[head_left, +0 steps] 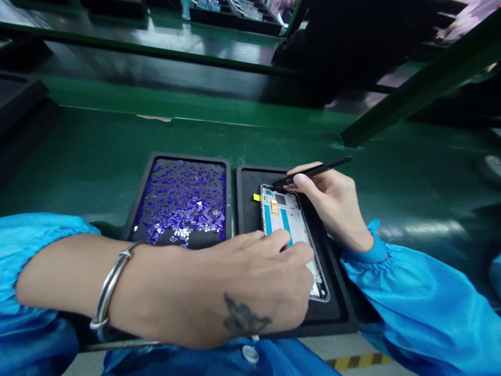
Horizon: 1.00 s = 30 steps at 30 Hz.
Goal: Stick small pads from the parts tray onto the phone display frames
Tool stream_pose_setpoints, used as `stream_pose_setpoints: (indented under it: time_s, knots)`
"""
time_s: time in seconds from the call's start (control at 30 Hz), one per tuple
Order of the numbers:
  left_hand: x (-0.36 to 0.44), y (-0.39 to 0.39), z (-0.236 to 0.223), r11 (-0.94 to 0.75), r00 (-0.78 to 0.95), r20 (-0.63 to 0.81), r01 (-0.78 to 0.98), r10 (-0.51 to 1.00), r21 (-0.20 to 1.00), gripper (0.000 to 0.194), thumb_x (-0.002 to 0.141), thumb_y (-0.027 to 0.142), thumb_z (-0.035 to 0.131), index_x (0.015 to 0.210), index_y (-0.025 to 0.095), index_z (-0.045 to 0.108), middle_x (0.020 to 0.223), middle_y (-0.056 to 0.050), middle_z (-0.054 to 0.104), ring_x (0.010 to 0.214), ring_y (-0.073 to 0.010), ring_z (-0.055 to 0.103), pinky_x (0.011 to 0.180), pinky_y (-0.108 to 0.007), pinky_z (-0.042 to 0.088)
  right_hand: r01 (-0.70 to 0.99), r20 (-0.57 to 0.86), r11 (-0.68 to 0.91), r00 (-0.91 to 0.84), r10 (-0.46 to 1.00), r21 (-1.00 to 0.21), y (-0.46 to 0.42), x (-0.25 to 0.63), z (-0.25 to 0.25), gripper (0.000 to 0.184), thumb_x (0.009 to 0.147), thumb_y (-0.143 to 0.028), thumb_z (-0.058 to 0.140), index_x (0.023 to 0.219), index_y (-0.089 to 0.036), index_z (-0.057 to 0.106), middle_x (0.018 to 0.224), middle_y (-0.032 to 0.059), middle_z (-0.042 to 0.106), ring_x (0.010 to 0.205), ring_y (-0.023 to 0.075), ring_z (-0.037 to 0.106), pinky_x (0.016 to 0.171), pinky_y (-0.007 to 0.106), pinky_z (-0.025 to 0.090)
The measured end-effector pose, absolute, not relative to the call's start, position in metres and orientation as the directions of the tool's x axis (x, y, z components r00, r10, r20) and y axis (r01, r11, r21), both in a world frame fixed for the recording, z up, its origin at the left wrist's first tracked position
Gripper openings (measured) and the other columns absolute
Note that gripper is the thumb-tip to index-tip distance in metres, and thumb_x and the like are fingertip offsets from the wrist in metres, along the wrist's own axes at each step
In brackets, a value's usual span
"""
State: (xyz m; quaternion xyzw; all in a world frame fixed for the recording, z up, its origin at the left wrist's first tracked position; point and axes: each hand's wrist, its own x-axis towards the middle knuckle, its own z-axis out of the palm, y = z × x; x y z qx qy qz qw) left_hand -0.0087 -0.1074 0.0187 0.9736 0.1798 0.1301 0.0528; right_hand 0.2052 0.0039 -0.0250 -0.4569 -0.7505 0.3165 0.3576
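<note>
A silver phone frame with blue strips, a small orange-and-white label and a yellow tab lies in a black tray. My right hand is closed around black tweezers, whose tip is down at the far end of the frame. Across the near part of the frame lies my left hand, back up and fingers curled. Its fingertips are hidden, so whether they grip the frame or something else does not show.
Left of the frame's tray, a second black tray holds many tiny purple-edged clear pieces. Both rest on a green bench. A green post slants up at the right. More black trays stand at the far left.
</note>
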Motion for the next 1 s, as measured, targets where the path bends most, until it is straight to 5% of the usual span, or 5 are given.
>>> stream_pose_setpoints:
  time_s: [0.6,0.8,1.0]
  knots:
    - [0.005,-0.102,0.013,-0.924,0.895,0.232,0.361,0.38,0.124,0.012,0.089,0.011,0.048,0.08,0.016,0.054,0.085,-0.007,0.048,0.074,-0.0187,0.04,0.059,-0.033,0.034,0.491,0.281,0.421,-0.335,0.899,-0.762,0.002,0.206,-0.022,0.022,0.088,-0.039,0.061,0.091,-0.017,0.065,0.088,0.0037,0.066,0.076,0.0138,0.066,0.069,0.027,0.057]
    - [0.019,-0.106,-0.009,-0.924,0.91,0.183,0.382,0.373,-0.017,0.013,0.09,0.01,0.047,0.082,0.014,0.057,0.087,-0.009,0.051,0.076,-0.0195,0.043,0.06,-0.032,0.035,0.283,0.261,0.306,-0.186,0.947,-0.909,0.003,0.208,-0.016,0.023,0.083,-0.04,0.066,0.09,-0.017,0.066,0.096,0.0047,0.064,0.082,0.0141,0.066,0.076,0.03,0.062]
    - [0.024,-0.105,-0.008,-0.914,0.911,0.1,0.405,0.401,-0.029,0.014,0.097,0.025,0.05,0.094,0.014,0.057,0.101,-0.009,0.055,0.088,-0.0214,0.048,0.07,-0.032,0.042,0.158,0.378,0.381,-0.055,0.924,-0.911,0.012,0.216,-0.009,0.027,0.08,-0.042,0.068,0.087,-0.016,0.066,0.09,0.0047,0.063,0.078,0.0134,0.065,0.07,0.029,0.063]
